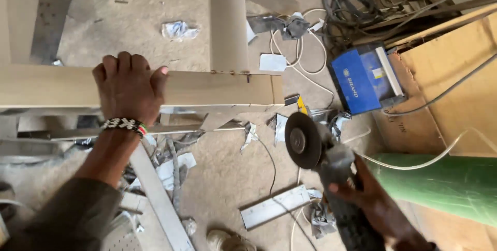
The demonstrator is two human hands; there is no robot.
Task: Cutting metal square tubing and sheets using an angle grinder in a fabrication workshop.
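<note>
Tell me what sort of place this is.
Probably a metal fabrication workshop: an angle grinder in the right hand, a blue welding machine with cables, and offcuts on the dusty floor.

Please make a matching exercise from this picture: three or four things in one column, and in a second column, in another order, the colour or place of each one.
Things:
1. left hand
2. angle grinder
3. welding machine
4. cylinder

Descriptions:
A. blue box on the floor
B. green, lying at the right edge
C. pressed on top of the pale metal beam
D. held in the right hand, its disc near the beam's end

Pairs: 1-C, 2-D, 3-A, 4-B
</note>
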